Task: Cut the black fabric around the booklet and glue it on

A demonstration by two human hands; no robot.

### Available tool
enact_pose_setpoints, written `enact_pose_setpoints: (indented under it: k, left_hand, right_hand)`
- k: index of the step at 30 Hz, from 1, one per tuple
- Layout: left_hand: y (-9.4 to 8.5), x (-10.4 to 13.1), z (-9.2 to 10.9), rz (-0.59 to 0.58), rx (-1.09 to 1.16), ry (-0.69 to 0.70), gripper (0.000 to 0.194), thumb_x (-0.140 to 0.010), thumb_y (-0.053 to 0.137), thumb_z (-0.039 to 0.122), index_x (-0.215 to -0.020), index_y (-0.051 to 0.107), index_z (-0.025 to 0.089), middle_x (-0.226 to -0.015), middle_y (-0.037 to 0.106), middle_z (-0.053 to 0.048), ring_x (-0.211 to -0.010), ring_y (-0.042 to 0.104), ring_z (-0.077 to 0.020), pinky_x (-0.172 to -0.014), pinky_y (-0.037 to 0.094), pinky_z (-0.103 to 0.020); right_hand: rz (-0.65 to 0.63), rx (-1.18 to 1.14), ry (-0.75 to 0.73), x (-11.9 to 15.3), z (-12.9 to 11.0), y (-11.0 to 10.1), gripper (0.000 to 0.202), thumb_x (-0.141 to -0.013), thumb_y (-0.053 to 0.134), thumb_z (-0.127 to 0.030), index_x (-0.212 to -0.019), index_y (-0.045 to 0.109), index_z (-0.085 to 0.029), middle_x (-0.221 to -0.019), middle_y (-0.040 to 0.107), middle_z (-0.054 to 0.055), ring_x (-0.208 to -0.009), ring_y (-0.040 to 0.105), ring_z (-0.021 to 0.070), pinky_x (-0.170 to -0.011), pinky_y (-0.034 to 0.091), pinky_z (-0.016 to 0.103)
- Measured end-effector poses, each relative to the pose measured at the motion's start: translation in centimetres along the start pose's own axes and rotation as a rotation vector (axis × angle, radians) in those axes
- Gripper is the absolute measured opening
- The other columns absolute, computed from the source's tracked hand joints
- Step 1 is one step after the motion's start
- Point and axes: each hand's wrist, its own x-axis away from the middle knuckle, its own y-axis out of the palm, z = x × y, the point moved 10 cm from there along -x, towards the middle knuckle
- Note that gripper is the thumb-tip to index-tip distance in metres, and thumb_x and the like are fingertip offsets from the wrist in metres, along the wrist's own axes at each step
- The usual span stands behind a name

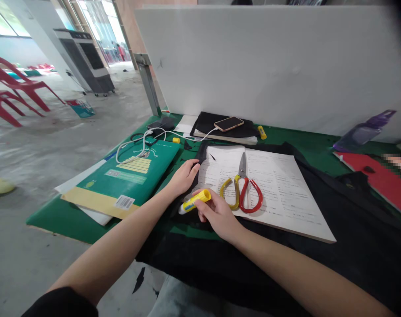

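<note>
In my right hand point(217, 215) is a yellow glue stick point(196, 201), held between thumb and fingers and tilted, its white end pointing down and left over black cloth point(187, 251). At the left edge of an open book, my left hand point(184, 177) has its fingers closed on the edge of the cloth; part of the grip is hidden. The open book point(286, 189) lies on the cloth with printed pages up. Scissors point(243, 165) with one yellow and one red handle rest on its pages, just beyond my right hand. A small black scrap point(213, 156) lies on the left page.
Left on the green table point(48, 215) is a green workbook point(147, 176) with a white cable point(134, 143) over it. Behind the book are a phone point(229, 123) on a black folder and a yellow cap point(261, 132). A purple bottle point(362, 132) and red book point(379, 176) are right.
</note>
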Motion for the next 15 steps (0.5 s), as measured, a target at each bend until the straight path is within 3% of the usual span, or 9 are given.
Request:
enact_pose_setpoints:
  k: [4,9,15]
  left_hand:
    - [0.3,0.0,0.1,0.0,-0.026,0.036,0.04,-0.095,0.032,0.04,-0.119,0.053,0.016,-0.124,0.058,-0.012,-0.12,0.051,-0.0228,-0.105,0.037,-0.043]
    - [0.9,0.0,0.1,-0.04,-0.09,0.027,0.041,-0.096,0.032,0.039,-0.123,0.051,0.016,-0.129,0.056,-0.011,-0.123,0.048,-0.0225,-0.107,0.034,-0.042]
    - [1.2,0.2,0.5,-0.047,-0.187,0.09,0.04,-0.096,0.031,0.038,-0.123,0.05,0.015,-0.128,0.056,-0.011,-0.125,0.046,-0.0224,-0.108,0.034,-0.041]
  right_hand:
    - [-0.049,0.062,-0.004,0.2,0.4,0.7,0.033,-0.089,0.051,-0.045,-0.111,0.053,-0.022,-0.069,0.052,-0.003,-0.057,0.051,0.011,-0.058,0.042,0.026]
    - [-0.079,0.256,-0.023,0.5,0.6,1.1,0.032,-0.088,0.053,-0.043,-0.114,0.055,-0.024,-0.078,0.055,0.0,-0.064,0.051,0.0122,-0.062,0.042,0.026]
    - [-0.066,0.311,-0.051,0.5,0.2,1.1,0.03,-0.088,0.053,-0.042,-0.113,0.056,-0.024,-0.08,0.057,0.001,-0.065,0.051,0.0127,-0.062,0.041,0.026]
